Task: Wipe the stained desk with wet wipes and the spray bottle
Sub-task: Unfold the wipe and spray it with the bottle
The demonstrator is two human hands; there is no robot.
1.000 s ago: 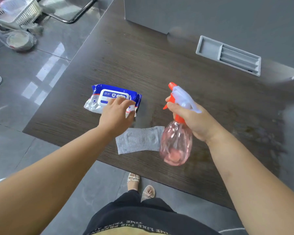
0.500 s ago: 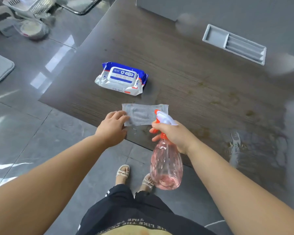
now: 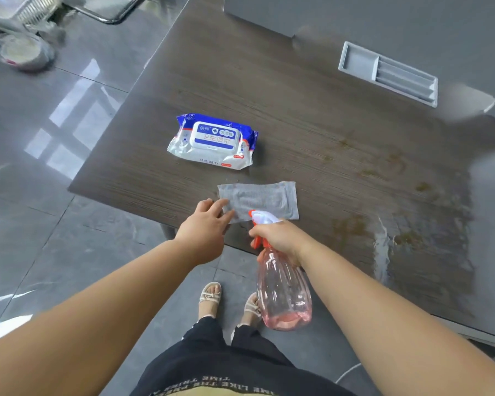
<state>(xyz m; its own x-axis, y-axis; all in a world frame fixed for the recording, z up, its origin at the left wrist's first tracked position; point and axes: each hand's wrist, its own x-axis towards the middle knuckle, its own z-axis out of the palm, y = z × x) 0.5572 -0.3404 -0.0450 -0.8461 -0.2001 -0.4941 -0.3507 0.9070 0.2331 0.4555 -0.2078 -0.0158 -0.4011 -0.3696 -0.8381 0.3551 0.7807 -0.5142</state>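
Note:
A dark wood-grain desk (image 3: 269, 90) carries brown stains (image 3: 389, 167) and a wet sprayed patch (image 3: 383, 247) on its right side. A blue-and-white wet wipe pack (image 3: 213, 141) lies shut near the desk's left edge. One grey wet wipe (image 3: 262, 199) lies flat by the front edge. My left hand (image 3: 205, 228) rests its fingertips on the wipe's left end, fingers spread. My right hand (image 3: 282, 238) grips the neck of a pink spray bottle (image 3: 283, 292) with an orange-and-white trigger head, held over the desk's front edge, nozzle over the wipe.
A grey cable tray (image 3: 389, 74) is set into the desk at the back right, below a grey partition (image 3: 355, 15). Left of the desk is glossy tiled floor with a basket (image 3: 26, 7) and a bowl (image 3: 23, 52). My sandalled feet (image 3: 229, 301) stand below the front edge.
My left hand left the wipe pack and came down to the flat wipe's left end. The spray bottle dropped lower, toward the desk's front edge. The view pulled back.

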